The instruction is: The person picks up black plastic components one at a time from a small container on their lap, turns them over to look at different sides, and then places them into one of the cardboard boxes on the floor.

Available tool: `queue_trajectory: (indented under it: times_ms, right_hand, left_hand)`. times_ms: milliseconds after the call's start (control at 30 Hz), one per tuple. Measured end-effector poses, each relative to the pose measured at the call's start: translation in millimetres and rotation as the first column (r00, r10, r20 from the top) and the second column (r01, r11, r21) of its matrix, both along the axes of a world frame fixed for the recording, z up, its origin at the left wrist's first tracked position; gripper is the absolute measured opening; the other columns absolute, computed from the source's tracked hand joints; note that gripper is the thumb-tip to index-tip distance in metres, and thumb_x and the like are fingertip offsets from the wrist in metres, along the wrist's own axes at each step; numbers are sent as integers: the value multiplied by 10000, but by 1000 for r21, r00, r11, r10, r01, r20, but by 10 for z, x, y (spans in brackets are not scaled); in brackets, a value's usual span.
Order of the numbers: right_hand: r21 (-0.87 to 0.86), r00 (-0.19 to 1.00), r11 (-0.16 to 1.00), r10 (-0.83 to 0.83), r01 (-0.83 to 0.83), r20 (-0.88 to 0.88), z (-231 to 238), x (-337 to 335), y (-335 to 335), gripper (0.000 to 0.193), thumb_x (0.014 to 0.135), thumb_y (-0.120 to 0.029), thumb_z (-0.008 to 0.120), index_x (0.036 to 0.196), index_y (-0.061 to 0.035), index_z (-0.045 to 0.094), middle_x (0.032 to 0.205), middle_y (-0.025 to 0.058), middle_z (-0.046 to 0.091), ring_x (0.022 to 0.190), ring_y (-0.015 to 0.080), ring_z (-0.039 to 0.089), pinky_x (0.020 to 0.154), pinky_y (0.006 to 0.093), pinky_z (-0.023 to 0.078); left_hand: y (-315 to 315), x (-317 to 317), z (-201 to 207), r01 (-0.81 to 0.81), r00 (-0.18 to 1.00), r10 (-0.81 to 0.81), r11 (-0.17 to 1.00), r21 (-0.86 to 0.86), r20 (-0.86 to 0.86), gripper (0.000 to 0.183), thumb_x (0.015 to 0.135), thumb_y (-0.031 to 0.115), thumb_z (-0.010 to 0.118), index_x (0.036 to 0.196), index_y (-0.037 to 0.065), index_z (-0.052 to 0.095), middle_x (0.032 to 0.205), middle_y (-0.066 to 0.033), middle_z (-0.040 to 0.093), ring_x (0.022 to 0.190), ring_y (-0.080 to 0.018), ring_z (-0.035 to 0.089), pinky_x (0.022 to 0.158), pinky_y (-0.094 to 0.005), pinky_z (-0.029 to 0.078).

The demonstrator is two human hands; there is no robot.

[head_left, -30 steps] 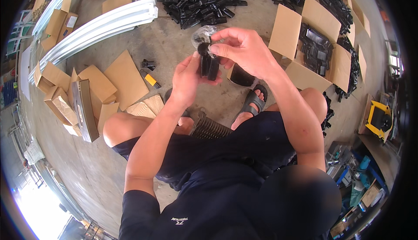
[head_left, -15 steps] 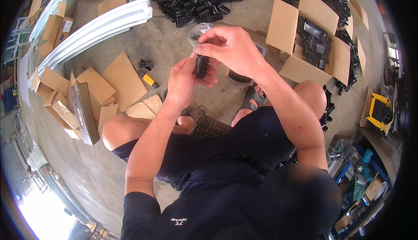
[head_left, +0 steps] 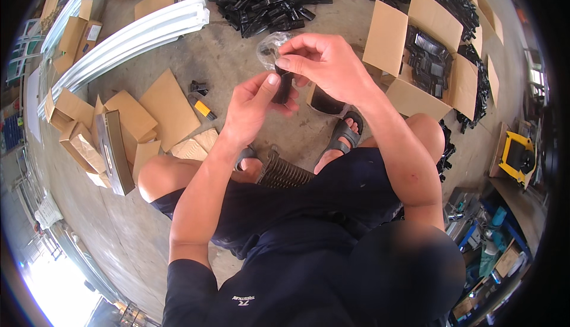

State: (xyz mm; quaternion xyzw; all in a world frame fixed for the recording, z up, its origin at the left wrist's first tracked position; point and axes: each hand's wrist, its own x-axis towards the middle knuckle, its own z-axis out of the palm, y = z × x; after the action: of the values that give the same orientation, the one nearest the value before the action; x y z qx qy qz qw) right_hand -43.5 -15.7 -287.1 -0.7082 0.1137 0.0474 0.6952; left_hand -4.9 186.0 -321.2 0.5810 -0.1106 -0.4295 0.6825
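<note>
In the head view, the black part [head_left: 284, 92] is held above the floor [head_left: 267, 131] between both hands. It lies at 2 o'clock from the left hand [head_left: 252, 102], whose fingers curl behind it while the thumb rests along its near side. From the right hand [head_left: 326, 66] it lies at 8 o'clock; thumb and fingertips are pinched together on its upper end (the exact contact is hidden by the fingers). The part stands roughly upright, touching both hands.

Taking the part as the clock's centre, a clear bag [head_left: 268, 48] shows at 11, just beside the right fingertips; whether it touches them I cannot tell. A pile [head_left: 261, 3] of similar black pieces lies at 12, well apart. An open carton [head_left: 383, 36] holding more black pieces stands between 2 and 3. Nearer, between 3 and 4, sits a dark box [head_left: 325, 102]. A sandal [head_left: 341, 137] is at 4 and a coil spring [head_left: 288, 174] at 6. Between 8 and 9 lies a yellow-handled tool [head_left: 205, 110], with cardboard [head_left: 169, 104] beyond it, and white rails [head_left: 136, 37] stretch away toward 10.
</note>
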Motion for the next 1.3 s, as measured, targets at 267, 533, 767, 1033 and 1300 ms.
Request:
queue_trajectory:
  times_ms: [267, 533, 767, 1033, 1300]
  right_hand:
    - [-71, 998, 997, 21, -25, -57, -24, 9, 2, 303, 934, -216, 787, 1083, 38, 714, 830, 69, 740, 705, 94, 669, 624, 285, 560]
    - [19, 996, 999, 34, -33, -84, -84, -1, 23, 275, 949, -188, 768, 1045, 62, 702, 752, 72, 719, 609, 100, 655, 574, 278, 534]
    - [-25, 998, 999, 41, -42, -54, -84, 47, 92, 255, 957, -165, 753, 1040, 70, 698, 738, 73, 714, 562, 113, 656, 563, 274, 525]
    - [-602, 865, 714, -10, 357, 501, -88, -24, 185, 404, 861, -233, 796, 1162, 10, 679, 1054, 186, 709, 915, 279, 692, 780, 403, 544]
    - [292, 236, 723, -181, -627, 955, 743, -771, 1859, 411, 1069, -369, 530, 1265, -31, 658, 1267, 245, 619, 1218, 431, 525, 1030, 534, 399]
  left_hand:
    - [8, -11, 2, 81, 995, -83, 996, 26, 60, 457, 1129, 344, 417, 1252, -41, 629, 1120, -134, 706, 889, -202, 708, 781, -352, 589]
    - [-17, -52, -74, 40, 999, -40, 999, -12, -1, 454, 1132, 325, 405, 1292, -48, 606, 1148, -128, 694, 987, -214, 703, 870, -395, 599]
    - [36, 26, -38, 38, 998, -41, 998, 52, 50, 406, 1127, 268, 415, 1301, -47, 602, 1150, -134, 703, 1038, -241, 710, 939, -417, 591]
    - [94, 38, -283, -98, 971, 62, 984, 148, 232, 316, 1110, 240, 481, 1208, 5, 669, 1127, -66, 699, 1031, -149, 666, 910, -347, 555]
    - [85, 104, -280, -232, 972, 227, 968, -95, -65, 429, 1110, 321, 480, 1298, -41, 612, 985, -102, 702, 830, -216, 719, 766, -352, 616]
